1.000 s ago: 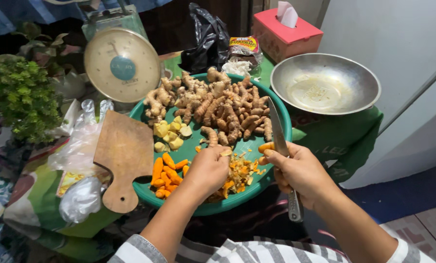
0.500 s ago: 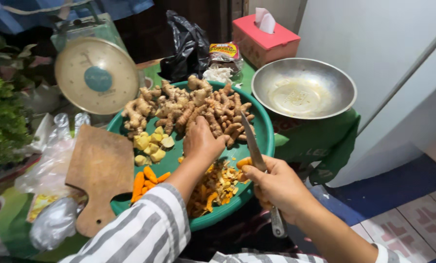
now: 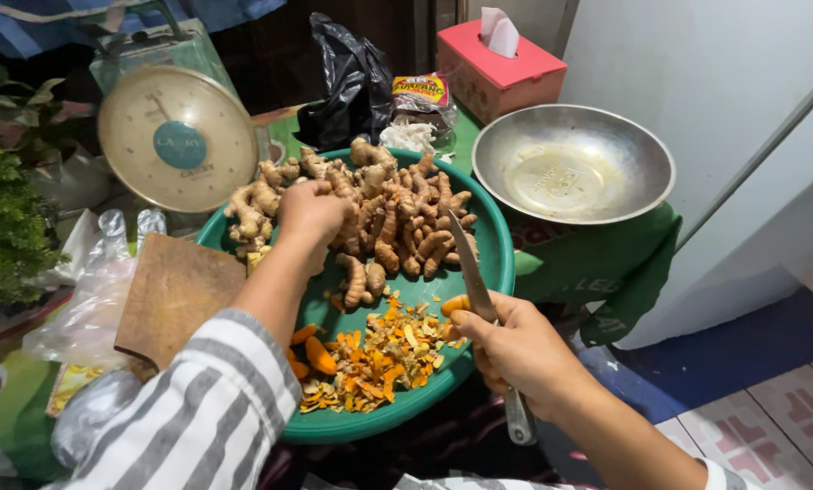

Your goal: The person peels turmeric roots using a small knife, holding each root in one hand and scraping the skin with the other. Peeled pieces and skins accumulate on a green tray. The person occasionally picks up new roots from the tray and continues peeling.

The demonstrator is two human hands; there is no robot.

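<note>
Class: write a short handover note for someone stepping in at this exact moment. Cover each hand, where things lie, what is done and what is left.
Left hand: down on the turmeric root pile, grasping roots.
Right hand: holds the knife blade-up, plus an orange peeled piece.
Green basin: holds everything.
Done: peelings and cut pieces lie at the near side.
Left: most roots unpeeled.

Fingertips of left hand [image 3: 311, 210] buried among turmeric roots [image 3: 384, 213] near far rim of green basin [image 3: 495, 263]; grasp undeterminable. Knife [image 3: 475, 295] handle largely hidden inside right hand [image 3: 520, 349]. Cutting board [image 3: 172, 295] partly covered by striped sleeve [image 3: 202, 413]. Potted plant [image 3: 3, 227] cut off at left edge.
</note>
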